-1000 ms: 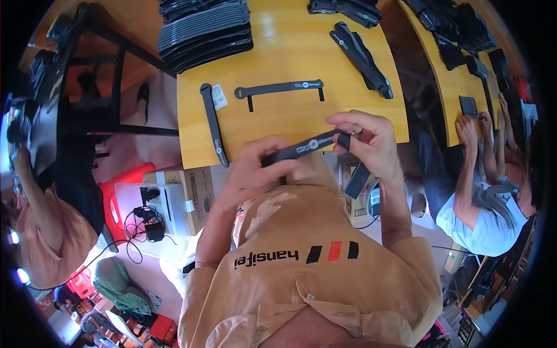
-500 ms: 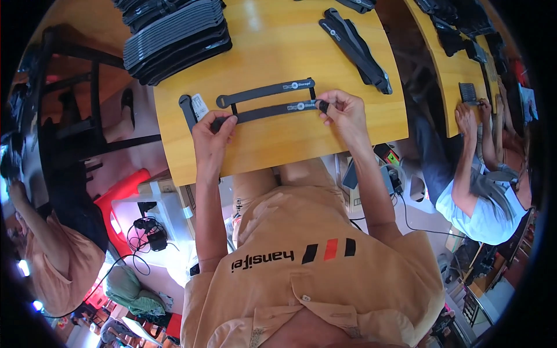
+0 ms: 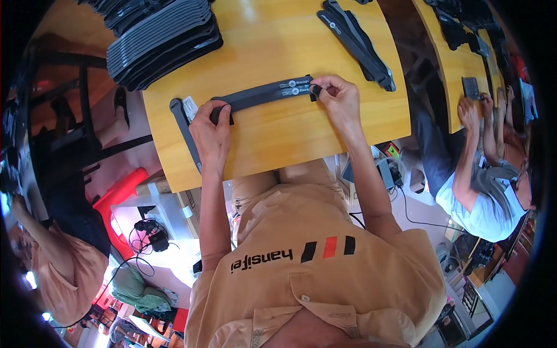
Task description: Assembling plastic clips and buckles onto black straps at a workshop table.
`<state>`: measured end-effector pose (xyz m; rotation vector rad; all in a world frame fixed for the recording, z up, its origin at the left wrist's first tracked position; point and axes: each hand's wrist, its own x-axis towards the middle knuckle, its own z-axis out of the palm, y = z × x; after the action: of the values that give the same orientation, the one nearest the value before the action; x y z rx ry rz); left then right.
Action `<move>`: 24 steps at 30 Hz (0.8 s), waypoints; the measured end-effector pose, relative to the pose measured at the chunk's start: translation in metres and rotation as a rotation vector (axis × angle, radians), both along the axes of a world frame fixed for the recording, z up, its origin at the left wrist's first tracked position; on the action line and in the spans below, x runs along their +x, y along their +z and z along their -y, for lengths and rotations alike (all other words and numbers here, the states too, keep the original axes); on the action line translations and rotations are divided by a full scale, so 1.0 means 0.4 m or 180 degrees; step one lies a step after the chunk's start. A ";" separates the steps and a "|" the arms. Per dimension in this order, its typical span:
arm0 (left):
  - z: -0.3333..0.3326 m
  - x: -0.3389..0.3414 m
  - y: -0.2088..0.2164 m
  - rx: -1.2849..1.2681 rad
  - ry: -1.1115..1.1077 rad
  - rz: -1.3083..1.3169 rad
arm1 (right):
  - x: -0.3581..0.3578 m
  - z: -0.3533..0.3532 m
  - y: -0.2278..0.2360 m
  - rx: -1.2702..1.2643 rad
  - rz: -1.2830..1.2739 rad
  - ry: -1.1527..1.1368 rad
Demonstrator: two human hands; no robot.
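Observation:
Two dark grey fabric straps (image 3: 258, 96) with pale print near their right ends lie close together across the yellow table, partly overlapping. My left hand (image 3: 212, 130) is closed in a pinch on the left end of the nearer strap. My right hand (image 3: 339, 103) pinches that strap's right end between thumb and fingers. Short black pieces stick out beside both hands; how they join the straps I cannot tell. Left of my left hand lies another dark strap (image 3: 184, 132) with a round end, beside a white printed label (image 3: 190, 108).
A tall stack of folded grey and black straps (image 3: 162, 43) stands at the table's far left. A bundle of straps (image 3: 357, 46) lies far right. Co-workers sit on both sides; one in a light shirt (image 3: 478, 200) works at another yellow table (image 3: 452, 98).
My hands have moved the nearer strap away from me, closing the gap to the farther strap. The table and its stacks have shifted slightly in view.

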<state>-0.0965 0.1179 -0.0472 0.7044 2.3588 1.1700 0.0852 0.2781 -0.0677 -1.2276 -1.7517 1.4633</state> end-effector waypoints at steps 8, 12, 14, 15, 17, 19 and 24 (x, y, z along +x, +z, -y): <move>-0.008 0.001 0.001 -0.0113 0.0031 -0.0340 | -0.001 -0.006 -0.001 0.0072 -0.0045 0.0117; -0.007 -0.003 -0.006 -0.0087 0.0065 -0.0263 | 0.001 -0.006 -0.003 0.0133 0.0059 0.0138; -0.010 -0.002 -0.005 -0.0077 0.0077 -0.0232 | 0.005 -0.007 -0.008 0.0159 0.0048 0.0102; -0.011 -0.001 -0.001 -0.0141 0.0095 -0.0165 | 0.007 -0.008 -0.009 -0.0111 -0.0022 0.0075; -0.010 0.000 -0.002 -0.0206 0.0103 -0.0091 | 0.008 -0.007 -0.008 -0.0379 -0.0088 0.0038; -0.006 -0.001 -0.013 -0.0051 0.0144 -0.0179 | 0.005 -0.004 -0.003 -0.0350 -0.0193 0.0037; -0.003 -0.006 -0.020 -0.0125 0.0151 -0.0024 | -0.001 -0.002 -0.006 -0.0309 -0.0415 -0.0056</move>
<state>-0.0990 0.1192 -0.0553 0.6441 2.4100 1.1393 0.0847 0.2791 -0.0703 -1.1647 -1.5969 1.5975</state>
